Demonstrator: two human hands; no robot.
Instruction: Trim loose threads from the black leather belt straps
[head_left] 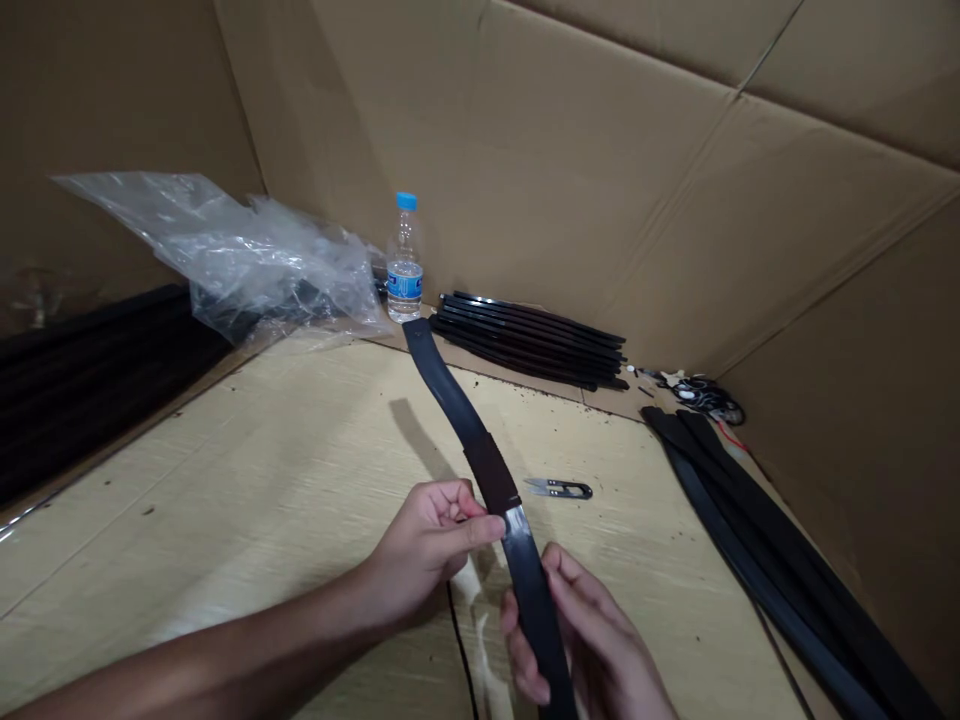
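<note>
A long black strap-like strip (534,590) runs from the bottom edge up toward the bottle, slightly curved. Around its middle sits a dark brown sleeve (491,470), and just below that the strip has a shiny whitish patch. My left hand (442,535) pinches the strip at the sleeve's lower edge, thumb on top. Lower down, my right hand (581,630) is wrapped round the strip from beneath, fingers on both sides. A small pair of thread snips (559,488) lies on the table just right of the sleeve.
A water bottle (405,270) with a blue cap stands at the back beside crumpled clear plastic bags (277,260). Stacked dark strips (532,340) lie along the cardboard wall (570,170). More black strips (772,550) lie at right, below a tangled black bundle (705,397). Dark strips (97,370) fill the left side.
</note>
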